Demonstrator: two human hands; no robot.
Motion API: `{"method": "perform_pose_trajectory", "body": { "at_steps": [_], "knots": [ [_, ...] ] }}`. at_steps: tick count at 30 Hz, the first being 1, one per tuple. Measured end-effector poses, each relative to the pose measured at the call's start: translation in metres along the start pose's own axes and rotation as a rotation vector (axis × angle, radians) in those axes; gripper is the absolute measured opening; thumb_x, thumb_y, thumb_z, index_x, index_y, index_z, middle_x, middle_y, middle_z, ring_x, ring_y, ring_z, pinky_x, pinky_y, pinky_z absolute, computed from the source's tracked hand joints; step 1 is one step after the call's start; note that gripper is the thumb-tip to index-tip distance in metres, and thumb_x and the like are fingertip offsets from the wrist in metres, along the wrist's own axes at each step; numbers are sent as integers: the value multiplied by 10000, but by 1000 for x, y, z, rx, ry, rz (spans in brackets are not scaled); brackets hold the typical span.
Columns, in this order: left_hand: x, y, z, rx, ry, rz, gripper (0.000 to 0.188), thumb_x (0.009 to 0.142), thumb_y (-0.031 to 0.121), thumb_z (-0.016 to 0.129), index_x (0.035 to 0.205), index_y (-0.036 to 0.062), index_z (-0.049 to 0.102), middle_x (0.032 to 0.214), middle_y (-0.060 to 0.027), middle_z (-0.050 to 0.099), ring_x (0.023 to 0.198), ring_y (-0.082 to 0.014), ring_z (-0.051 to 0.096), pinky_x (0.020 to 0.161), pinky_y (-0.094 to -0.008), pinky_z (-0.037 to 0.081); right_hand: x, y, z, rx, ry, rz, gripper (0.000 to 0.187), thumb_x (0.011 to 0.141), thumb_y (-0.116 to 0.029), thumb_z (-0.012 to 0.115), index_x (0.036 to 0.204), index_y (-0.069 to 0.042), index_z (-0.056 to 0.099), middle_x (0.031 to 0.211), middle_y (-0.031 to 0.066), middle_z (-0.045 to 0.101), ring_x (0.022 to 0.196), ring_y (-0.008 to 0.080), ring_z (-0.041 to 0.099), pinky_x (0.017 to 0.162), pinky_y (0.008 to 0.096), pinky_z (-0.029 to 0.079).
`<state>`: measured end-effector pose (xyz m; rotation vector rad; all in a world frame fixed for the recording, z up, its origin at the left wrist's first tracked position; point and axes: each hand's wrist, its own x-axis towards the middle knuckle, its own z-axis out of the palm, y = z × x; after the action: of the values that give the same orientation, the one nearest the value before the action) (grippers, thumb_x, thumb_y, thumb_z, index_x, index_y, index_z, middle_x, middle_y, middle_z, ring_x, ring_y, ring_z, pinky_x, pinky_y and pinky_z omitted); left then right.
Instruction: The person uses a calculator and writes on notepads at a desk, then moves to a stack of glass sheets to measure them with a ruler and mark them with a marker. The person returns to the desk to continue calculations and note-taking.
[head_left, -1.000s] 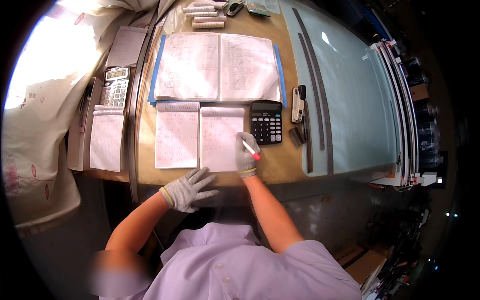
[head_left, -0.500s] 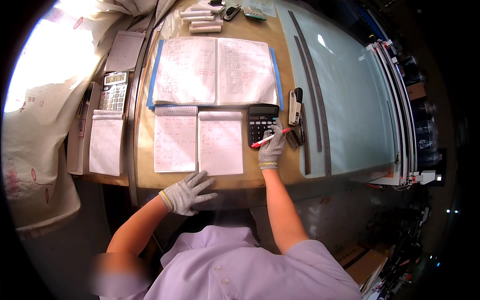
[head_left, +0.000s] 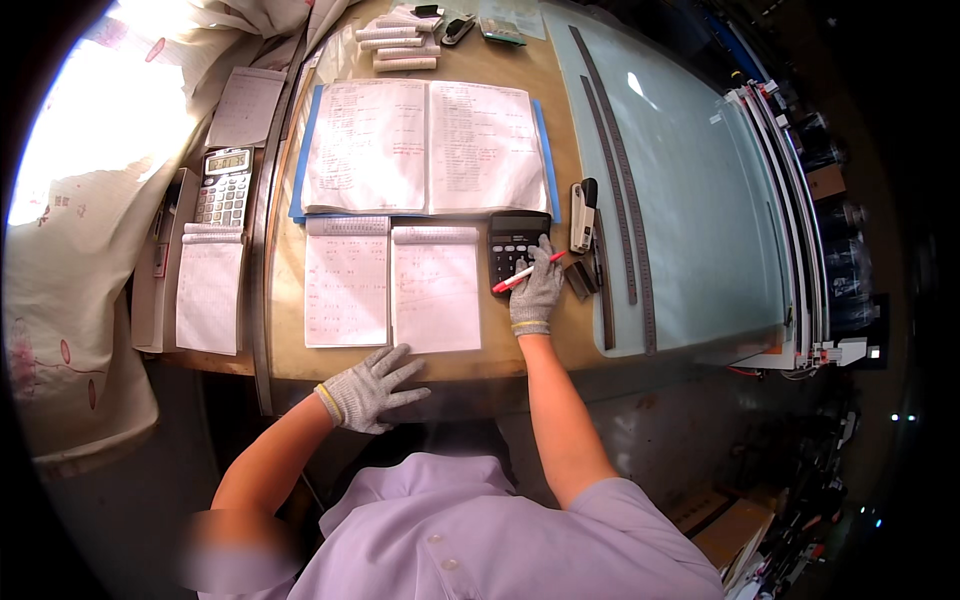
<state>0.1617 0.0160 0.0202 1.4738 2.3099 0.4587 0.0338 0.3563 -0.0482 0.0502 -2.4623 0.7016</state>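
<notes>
My right hand (head_left: 538, 296), in a grey knit glove, is over the lower right of a black calculator (head_left: 505, 262). A red and white pen (head_left: 513, 281) lies slanted across its fingers, gripped in the hand. One fingertip reaches up the right side of the calculator's keys; whether it presses one I cannot tell. My left hand (head_left: 368, 391), gloved the same way, rests at the table's front edge with fingers spread and holds nothing. Just beyond it lie two notepads side by side, the left one (head_left: 346, 290) with writing and the right one (head_left: 436, 295) fainter.
An open ledger (head_left: 430, 150) in a blue cover lies behind the pads. Right of the calculator are a stapler (head_left: 583, 215) and long metal rulers (head_left: 620, 190) on glass (head_left: 700, 230). A second calculator (head_left: 222, 195) is at left. Rolled papers (head_left: 405, 55) sit at the back.
My right hand has shifted slightly left over the calculator, the pen still in it. My left hand stays in place. The whole view has moved a little.
</notes>
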Motion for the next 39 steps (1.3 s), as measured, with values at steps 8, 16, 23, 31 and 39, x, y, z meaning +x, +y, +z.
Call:
{"method": "perform_pose_trajectory", "body": {
  "at_steps": [8, 16, 23, 31, 39],
  "knots": [
    [-1, -2, 8, -40, 10, -8, 956, 685, 480, 792, 1543, 271, 427, 1655, -197, 242, 1502, -524, 206, 1220, -619, 214, 0, -1, 0, -17, -10, 21, 324, 937, -167, 647, 1230, -88, 532, 1462, 192, 542, 1290, 467, 507, 1061, 551, 381],
    [-1, -3, 9, -24, 11, 8, 986, 675, 471, 801, 1554, 251, 411, 1654, -180, 267, 1510, -455, 253, 1220, -580, 250, 3, -7, -4, -57, 23, 4, 353, 878, -70, 695, 1193, -93, 537, 1431, 180, 570, 1235, 429, 551, 1032, 508, 414],
    [-1, -3, 11, -25, 26, 28, 993, 666, 455, 801, 1552, 228, 415, 1656, -143, 289, 1516, -396, 282, 1224, -531, 269, 5, -12, -7, -56, 21, 6, 359, 880, -72, 696, 1198, -91, 532, 1434, 180, 571, 1226, 440, 553, 1027, 516, 415],
    [-1, -2, 10, -36, 31, 28, 984, 667, 450, 805, 1545, 223, 426, 1654, -144, 293, 1517, -399, 281, 1227, -534, 265, 4, -10, -6, -55, 21, 11, 366, 875, -59, 697, 1201, -87, 534, 1427, 174, 580, 1211, 435, 561, 1019, 512, 423],
    [-1, -3, 11, -44, 32, 21, 979, 672, 451, 805, 1545, 221, 425, 1652, -146, 296, 1514, -405, 285, 1228, -537, 265, 2, -6, -4, -5, 12, 31, 311, 915, -140, 650, 1204, -89, 547, 1449, 172, 563, 1279, 461, 524, 1046, 535, 402]
  ]
}}
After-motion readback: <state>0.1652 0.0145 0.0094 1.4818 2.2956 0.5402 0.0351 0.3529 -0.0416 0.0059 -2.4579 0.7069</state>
